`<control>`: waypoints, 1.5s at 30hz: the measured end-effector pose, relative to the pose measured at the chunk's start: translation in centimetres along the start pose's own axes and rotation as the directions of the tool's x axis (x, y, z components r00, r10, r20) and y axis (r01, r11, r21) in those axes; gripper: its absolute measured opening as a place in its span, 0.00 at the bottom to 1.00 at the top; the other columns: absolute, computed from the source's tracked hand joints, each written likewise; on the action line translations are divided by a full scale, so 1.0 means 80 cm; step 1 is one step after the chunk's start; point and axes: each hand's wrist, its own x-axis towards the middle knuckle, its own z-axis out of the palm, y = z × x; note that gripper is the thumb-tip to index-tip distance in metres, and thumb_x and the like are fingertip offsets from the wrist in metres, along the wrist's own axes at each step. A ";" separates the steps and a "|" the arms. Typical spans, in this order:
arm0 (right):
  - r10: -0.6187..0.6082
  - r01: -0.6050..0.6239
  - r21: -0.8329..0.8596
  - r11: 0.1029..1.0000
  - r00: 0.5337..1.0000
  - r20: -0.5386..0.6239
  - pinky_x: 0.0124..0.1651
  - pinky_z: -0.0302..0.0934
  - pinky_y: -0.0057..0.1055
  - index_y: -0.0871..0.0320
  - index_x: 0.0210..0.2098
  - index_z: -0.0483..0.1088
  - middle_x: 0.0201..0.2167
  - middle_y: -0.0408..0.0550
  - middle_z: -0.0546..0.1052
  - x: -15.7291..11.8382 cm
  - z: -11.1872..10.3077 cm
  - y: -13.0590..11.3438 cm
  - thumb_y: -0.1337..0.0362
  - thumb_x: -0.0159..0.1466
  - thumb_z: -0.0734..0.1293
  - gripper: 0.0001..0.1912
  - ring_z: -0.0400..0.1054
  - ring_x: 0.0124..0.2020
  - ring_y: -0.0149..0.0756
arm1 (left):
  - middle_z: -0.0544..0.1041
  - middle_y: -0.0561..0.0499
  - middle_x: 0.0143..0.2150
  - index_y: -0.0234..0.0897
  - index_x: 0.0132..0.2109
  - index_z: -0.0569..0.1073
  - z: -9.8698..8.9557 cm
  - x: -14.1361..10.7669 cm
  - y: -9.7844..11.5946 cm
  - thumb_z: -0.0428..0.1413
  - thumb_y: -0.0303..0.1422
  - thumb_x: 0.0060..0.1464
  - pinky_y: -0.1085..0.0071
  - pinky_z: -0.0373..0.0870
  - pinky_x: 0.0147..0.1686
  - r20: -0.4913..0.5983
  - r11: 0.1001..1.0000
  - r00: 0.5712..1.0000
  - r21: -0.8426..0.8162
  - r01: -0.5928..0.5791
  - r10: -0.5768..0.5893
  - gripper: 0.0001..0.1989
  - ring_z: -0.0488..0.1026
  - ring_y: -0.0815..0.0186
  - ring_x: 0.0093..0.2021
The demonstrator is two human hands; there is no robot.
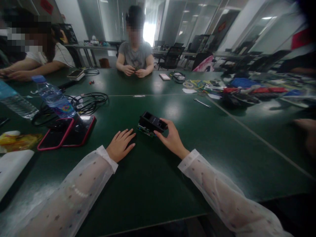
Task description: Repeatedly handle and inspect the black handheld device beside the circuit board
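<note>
Gripping, in the head view, the right end of a black rectangular plastic housing [153,121] between thumb and fingers [166,122] of the right hand [174,141]. Resting the left hand [118,145] palm down on the dark green tabletop [140,191], with fingers loosely spread and holding nothing, just beside a green circuit board [145,131]. Showing this board along the near underside of the housing, between and slightly beyond the hands. Hard to tell whether fully resting on the tabletop or slightly raised. Likely to pivot or slip because of a hold at one end only, without support from the left. Likely to scrape or strain exposed board parts if pressed down or dragged. Possibly liable to come apart if loosely joined. Apt to snag the tangled black cables [96,101] or knock the clear blue-capped bottle [55,100] if swung far left.
</note>
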 end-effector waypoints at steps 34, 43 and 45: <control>-0.146 0.064 0.227 0.972 0.919 0.365 0.54 0.63 0.50 0.48 0.55 0.60 0.52 0.50 0.67 -0.006 0.008 0.002 0.68 0.61 0.67 0.25 0.65 0.54 0.44 | 0.65 0.40 0.63 0.38 0.64 0.60 -0.008 0.005 -0.012 0.50 0.52 0.58 0.49 0.55 0.61 -0.049 0.906 0.986 -0.404 0.127 -0.159 0.33 0.59 0.52 0.64; -0.134 0.007 0.330 0.944 0.922 0.364 0.53 0.64 0.48 0.49 0.54 0.62 0.52 0.50 0.67 -0.005 0.007 0.004 0.67 0.59 0.69 0.25 0.65 0.53 0.43 | 0.70 0.41 0.59 0.40 0.62 0.63 -0.014 0.006 -0.018 0.56 0.46 0.56 0.50 0.61 0.58 0.001 0.757 0.984 -0.640 0.136 -0.177 0.30 0.69 0.54 0.57; -0.131 -0.004 0.344 0.939 0.919 0.371 0.54 0.64 0.47 0.49 0.55 0.62 0.52 0.50 0.67 -0.005 0.006 0.003 0.67 0.59 0.70 0.26 0.65 0.54 0.43 | 0.69 0.41 0.59 0.40 0.62 0.63 -0.011 0.006 -0.020 0.58 0.45 0.54 0.50 0.60 0.59 -0.001 0.738 0.984 -0.662 0.133 -0.178 0.31 0.69 0.54 0.57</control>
